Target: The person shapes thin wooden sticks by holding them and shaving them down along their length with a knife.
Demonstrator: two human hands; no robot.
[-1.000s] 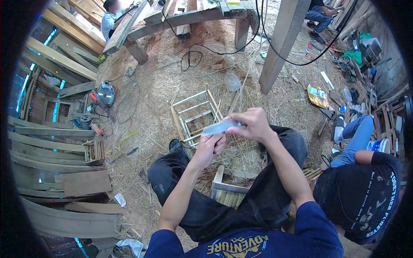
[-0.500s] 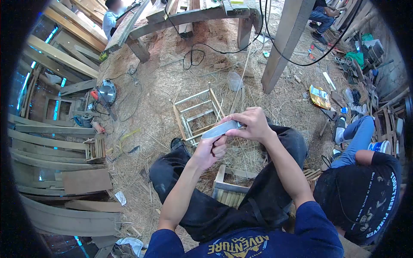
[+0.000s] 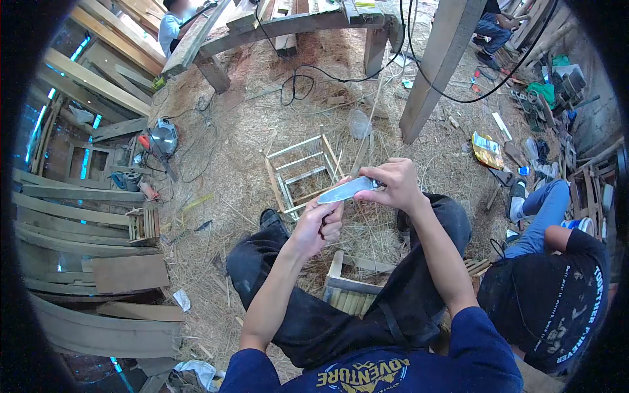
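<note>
My right hand is closed round the handle end of a knife. Its broad, pale metal blade points left and slightly down, above my left hand. The fingers of that left hand are curled in just below the blade's tip. A narrow tan piece shows at the blade's upper edge, but I cannot make out whether my left hand grips it. Beyond both hands, a small wooden frame with thin slats stands on the floor. Between my legs is a low wooden piece with slats.
Shavings and thin strips cover the floor. A circular saw lies at the left near stacked boards. A wooden post and a workbench stand ahead. A person in a black shirt sits close on my right; others are farther off.
The knife and my right hand have shifted slightly right and up, so the blade's tip now sits farther right over my left hand. The left hand has hardly moved.
</note>
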